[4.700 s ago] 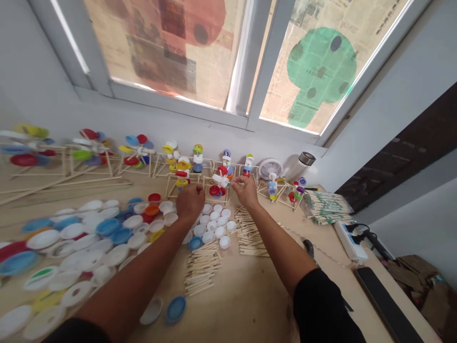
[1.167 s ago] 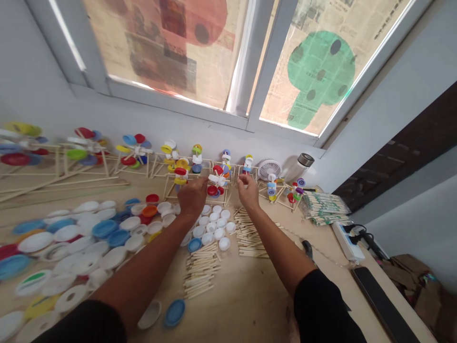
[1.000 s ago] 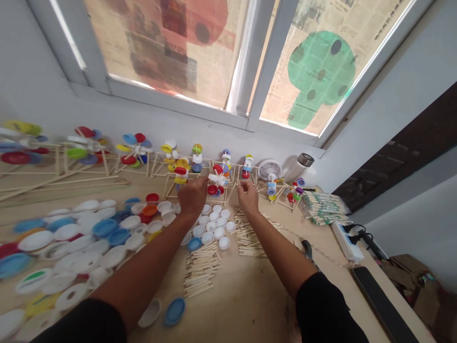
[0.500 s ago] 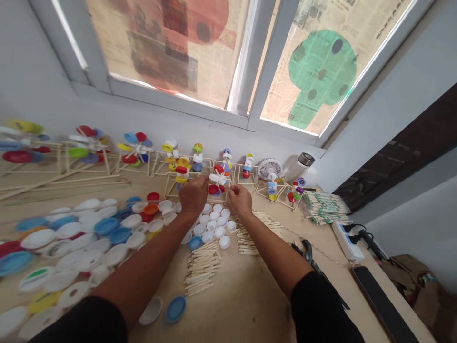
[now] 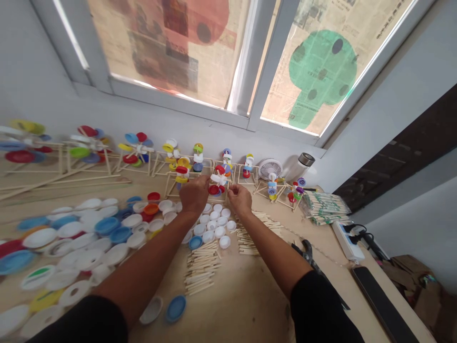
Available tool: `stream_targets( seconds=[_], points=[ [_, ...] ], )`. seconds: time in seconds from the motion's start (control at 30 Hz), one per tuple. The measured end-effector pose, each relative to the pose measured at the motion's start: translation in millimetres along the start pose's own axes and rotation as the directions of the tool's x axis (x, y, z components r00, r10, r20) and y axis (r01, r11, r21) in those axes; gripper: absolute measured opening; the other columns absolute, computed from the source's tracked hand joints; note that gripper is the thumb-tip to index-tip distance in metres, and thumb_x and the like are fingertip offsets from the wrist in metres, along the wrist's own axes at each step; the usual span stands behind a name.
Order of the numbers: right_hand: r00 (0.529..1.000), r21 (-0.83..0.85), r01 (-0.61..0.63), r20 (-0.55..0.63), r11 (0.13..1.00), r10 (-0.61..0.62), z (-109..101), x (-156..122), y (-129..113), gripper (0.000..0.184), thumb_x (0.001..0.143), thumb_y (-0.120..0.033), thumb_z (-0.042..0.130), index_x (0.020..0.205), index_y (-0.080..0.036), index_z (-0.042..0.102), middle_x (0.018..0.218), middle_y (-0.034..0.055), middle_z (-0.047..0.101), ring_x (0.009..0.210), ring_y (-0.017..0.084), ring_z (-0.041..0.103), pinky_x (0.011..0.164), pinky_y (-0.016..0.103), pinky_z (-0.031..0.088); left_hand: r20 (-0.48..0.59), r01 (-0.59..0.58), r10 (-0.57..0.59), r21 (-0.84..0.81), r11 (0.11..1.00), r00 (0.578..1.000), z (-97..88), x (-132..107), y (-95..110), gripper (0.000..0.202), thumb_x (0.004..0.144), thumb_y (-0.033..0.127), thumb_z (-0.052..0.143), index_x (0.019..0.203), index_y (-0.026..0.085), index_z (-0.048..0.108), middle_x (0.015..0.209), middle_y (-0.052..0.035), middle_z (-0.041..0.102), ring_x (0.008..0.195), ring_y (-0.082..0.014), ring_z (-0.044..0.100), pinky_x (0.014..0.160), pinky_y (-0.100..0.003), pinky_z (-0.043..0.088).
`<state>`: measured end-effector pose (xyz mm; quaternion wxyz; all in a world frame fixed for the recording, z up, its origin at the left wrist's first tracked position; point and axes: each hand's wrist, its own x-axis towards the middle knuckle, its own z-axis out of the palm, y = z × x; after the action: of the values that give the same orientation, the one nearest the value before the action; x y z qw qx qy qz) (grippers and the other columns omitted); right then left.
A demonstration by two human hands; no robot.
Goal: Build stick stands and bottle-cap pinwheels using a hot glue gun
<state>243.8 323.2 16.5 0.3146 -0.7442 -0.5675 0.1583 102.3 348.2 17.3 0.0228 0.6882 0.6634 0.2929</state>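
**Trainee:** Where is the workpiece standing?

**Instructor:** The cap wheel (image 5: 218,180) is standing upright in its stick frame (image 5: 227,192), toward the back of the table (image 5: 246,286), between the two hands.

**Trainee:** What is each hand gripping?

**Instructor:** The left hand (image 5: 194,195) is curling at the wheel's left side, masking its own fingertips, so I cannot tell whether it is gripping a stick. The right hand (image 5: 240,199) is pinching thumb and forefinger close at the frame's right side; whether a stick is lying between them is too small to tell.

**Trainee:** How is an operator performing this step correctly?

**Instructor:** In my judgement, the step is adjusting the frame. A careful operator is bracing one side while aligning the other, is pressing lightly and evenly, and is checking that the caps are clearing the sticks.

**Trainee:** Any caution?

**Instructor:** A neighbouring wheel (image 5: 182,170) is standing just beside the left hand, and loose white caps (image 5: 219,232) are lying on the near side; wide movements are risking a knock.
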Motion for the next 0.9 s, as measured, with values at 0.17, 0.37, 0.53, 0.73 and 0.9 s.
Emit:
stream_targets(
  seconds=[0.17, 0.37, 0.53, 0.73, 0.9],
  points=[
    [1.0, -0.038, -0.011, 0.007, 0.999, 0.011, -1.0, 1.0, -1.7, 0.013, 0.09, -0.026, 0.062, 0.095, -0.026, 0.073, 0.096, 0.0009, 0.077, 0.094, 0.018, 0.069, 0.083, 0.027, 0.047, 0.001, -0.001, 0.001, 0.013, 1.0, 1.0, -1.0, -0.5, 0.6, 0.04, 0.096, 0.027, 0.036, 0.113, 0.018, 0.071, 0.099, -0.014, 0.075, 0.093, -0.0284, 0.068, 0.071, -0.033, 0.042],
    [0.999, -0.085, -0.034, 0.025, 0.996, 0.036, 0.0, 1.6, -4.5, 0.011, 0.089, -0.03, 0.063, 0.09, -0.027, 0.074, 0.091, 0.0008, 0.077, 0.089, 0.019, 0.07, 0.077, 0.028, 0.047, 0.004, -0.007, 0.007, 0.033, 0.999, 1.0, -1.4, -1.0, 1.2, 0.04, 0.096, 0.027, 0.036, 0.113, 0.017, 0.07, 0.102, -0.0143, 0.075, 0.095, -0.0286, 0.068, 0.069, -0.032, 0.041],
    [0.998, -0.12, -0.042, 0.039, 0.992, 0.047, 0.4, 2.0, -5.3, 0.012, 0.089, -0.031, 0.063, 0.086, -0.027, 0.074, 0.09, 0.0008, 0.077, 0.088, 0.019, 0.069, 0.075, 0.027, 0.046, 0.001, -0.008, 0.008, 0.043, 0.999, 1.0, -1.5, -1.7, 1.3, 0.041, 0.096, 0.028, 0.035, 0.112, 0.015, 0.07, 0.102, -0.015, 0.075, 0.094, -0.0289, 0.069, 0.069, -0.033, 0.041],
    [0.998, -0.14, -0.044, 0.039, 0.989, 0.05, 0.8, 3.6, -6.7, 0.013, 0.089, -0.033, 0.065, 0.086, -0.026, 0.075, 0.09, 0.0011, 0.077, 0.086, 0.018, 0.069, 0.075, 0.027, 0.046, -0.005, -0.012, 0.012, 0.046, 0.999, 1.0, -2.4, -1.4, 1.3, 0.041, 0.096, 0.027, 0.034, 0.112, 0.016, 0.071, 0.101, -0.0149, 0.075, 0.093, -0.0292, 0.069, 0.069, -0.033, 0.042],
    [0.998, -0.139, -0.038, 0.037, 0.99, 0.043, 2.2, 5.4, -8.4, 0.015, 0.09, -0.033, 0.064, 0.083, -0.025, 0.074, 0.088, 0.0028, 0.077, 0.084, 0.019, 0.069, 0.073, 0.028, 0.047, -0.013, -0.018, 0.018, 0.045, 0.999, 1.0, -3.3, -1.8, 0.0, 0.043, 0.096, 0.029, 0.033, 0.111, 0.016, 0.071, 0.099, -0.0155, 0.075, 0.091, -0.0293, 0.069, 0.07, -0.034, 0.043]
  ],
)
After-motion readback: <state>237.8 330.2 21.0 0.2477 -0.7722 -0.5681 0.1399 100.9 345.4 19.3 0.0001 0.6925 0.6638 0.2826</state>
